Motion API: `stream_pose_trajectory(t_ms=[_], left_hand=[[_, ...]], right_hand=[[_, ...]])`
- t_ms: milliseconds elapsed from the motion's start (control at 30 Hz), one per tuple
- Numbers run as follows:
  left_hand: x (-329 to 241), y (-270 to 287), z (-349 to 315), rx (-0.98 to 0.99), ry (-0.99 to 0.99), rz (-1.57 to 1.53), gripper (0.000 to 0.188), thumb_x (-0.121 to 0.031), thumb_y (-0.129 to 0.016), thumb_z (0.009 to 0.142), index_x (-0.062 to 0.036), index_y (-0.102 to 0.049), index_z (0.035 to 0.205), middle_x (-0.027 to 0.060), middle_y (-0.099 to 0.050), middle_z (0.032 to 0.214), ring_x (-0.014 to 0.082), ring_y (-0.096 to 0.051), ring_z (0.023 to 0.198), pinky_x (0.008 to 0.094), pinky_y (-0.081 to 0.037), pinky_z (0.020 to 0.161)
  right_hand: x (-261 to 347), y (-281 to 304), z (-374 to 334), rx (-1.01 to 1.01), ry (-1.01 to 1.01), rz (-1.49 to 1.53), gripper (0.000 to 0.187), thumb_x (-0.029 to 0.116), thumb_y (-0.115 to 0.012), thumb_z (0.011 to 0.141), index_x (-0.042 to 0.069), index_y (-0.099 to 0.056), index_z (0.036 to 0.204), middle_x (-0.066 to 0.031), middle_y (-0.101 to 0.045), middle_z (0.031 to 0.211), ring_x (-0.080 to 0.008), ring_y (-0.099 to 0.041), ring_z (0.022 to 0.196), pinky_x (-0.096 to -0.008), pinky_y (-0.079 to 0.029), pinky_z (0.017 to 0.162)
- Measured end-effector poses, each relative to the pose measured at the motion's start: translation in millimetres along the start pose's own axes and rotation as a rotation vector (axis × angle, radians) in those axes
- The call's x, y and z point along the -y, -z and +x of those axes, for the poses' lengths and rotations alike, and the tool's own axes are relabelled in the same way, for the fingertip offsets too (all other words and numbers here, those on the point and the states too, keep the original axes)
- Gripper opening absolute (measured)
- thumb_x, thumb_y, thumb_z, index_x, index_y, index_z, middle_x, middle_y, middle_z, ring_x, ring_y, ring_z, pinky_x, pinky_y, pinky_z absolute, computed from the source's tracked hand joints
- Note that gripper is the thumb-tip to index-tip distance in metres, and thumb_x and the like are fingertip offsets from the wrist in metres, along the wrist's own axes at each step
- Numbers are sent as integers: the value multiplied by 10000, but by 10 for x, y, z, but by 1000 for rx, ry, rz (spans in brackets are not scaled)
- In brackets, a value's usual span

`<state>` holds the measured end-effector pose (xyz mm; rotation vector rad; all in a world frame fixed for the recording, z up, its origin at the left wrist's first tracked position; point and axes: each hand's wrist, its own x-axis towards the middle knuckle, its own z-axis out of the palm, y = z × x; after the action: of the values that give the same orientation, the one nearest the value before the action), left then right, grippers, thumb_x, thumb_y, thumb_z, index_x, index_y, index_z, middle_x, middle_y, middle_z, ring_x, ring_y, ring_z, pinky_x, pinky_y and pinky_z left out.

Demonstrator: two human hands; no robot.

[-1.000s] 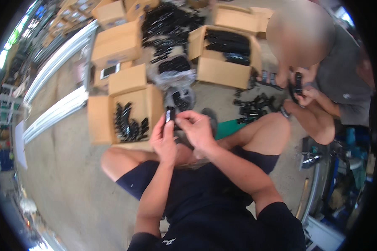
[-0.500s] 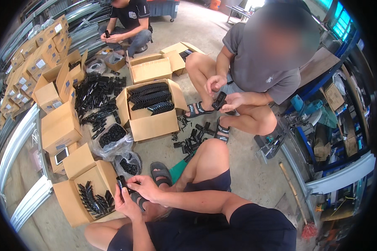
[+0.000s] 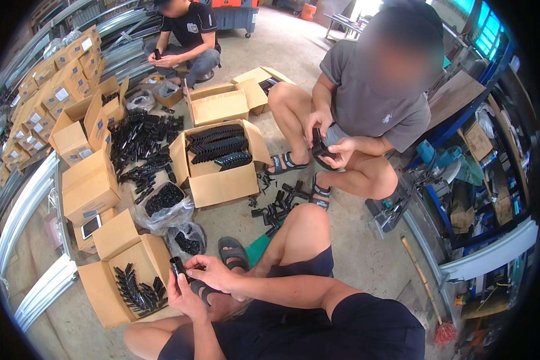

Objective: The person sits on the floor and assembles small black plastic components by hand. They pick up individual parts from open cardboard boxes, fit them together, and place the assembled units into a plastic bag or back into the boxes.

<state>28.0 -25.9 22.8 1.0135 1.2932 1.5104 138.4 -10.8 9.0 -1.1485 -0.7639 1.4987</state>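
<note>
A short black tubular fitting stands nearly upright in my left hand, whose fingers close round its lower part. My right hand meets it from the right with thumb and fingers pinched at the fitting's side; any small part between those fingertips is hidden. Just left of my hands is an open cardboard box with several black fittings laid in rows. Beyond my hands lies a clear plastic bag of small black parts.
An open carton packed with black fittings stands ahead. Loose black fittings are heaped left of it, others near my knee. A co-worker at right handles a black fitting; another person crouches at the far left.
The whole view has shifted slightly. My hands stay on the fitting, which has barely turned. The co-worker at right has brought both hands together on their black piece.
</note>
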Motion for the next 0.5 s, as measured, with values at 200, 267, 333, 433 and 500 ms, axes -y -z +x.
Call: stream_pose_trajectory(t_ms=[200, 267, 333, 433, 500], left_hand=[[-9, -12, -13, 23, 1, 38, 355, -38, -601, 1014, 88, -602, 1346, 149, -702, 1200, 172, -674, 1014, 301, -547, 914], [-12, -16, -6, 18, 10, -2, 358, -37, -604, 1013, 91, -599, 1348, 150, -704, 1198, 171, -676, 1011, 304, -549, 912], [1, 0, 7, 17, 20, -18, 360, -36, -603, 1013, 93, -597, 1349, 151, -705, 1198, 170, -676, 1011, 304, -549, 911], [13, 13, 43, 20, 29, -13, 360, -35, -597, 1015, 95, -595, 1351, 151, -704, 1198, 170, -676, 1012, 302, -549, 910], [9, -4, 29, 20, 33, -5, 357, -34, -592, 1017, 95, -596, 1350, 149, -704, 1194, 170, -676, 1011, 301, -550, 905]], right_hand=[[8, 63, 87, 29, -55, -149, 142, 125, -659, 1003, -5, -673, 1056, -22, -671, 943, -96, -604, 870, -267, -509, 781], [-22, 33, 80, 17, 69, -6, 145, 118, -652, 996, -6, -673, 1068, -48, -691, 933, -124, -615, 860, -303, -506, 764], [26, 43, 77, 43, 34, -127, 152, 121, -644, 1001, -8, -662, 1079, -50, -686, 936, -122, -612, 865, -300, -505, 771], [137, 28, 75, 51, -18, -315, 142, 126, -633, 1017, 3, -646, 1087, -19, -650, 932, -94, -577, 869, -270, -491, 779], [94, 27, 94, 58, 5, -254, 132, 131, -625, 1025, 12, -637, 1081, -5, -632, 928, -83, -556, 873, -257, -482, 780]])
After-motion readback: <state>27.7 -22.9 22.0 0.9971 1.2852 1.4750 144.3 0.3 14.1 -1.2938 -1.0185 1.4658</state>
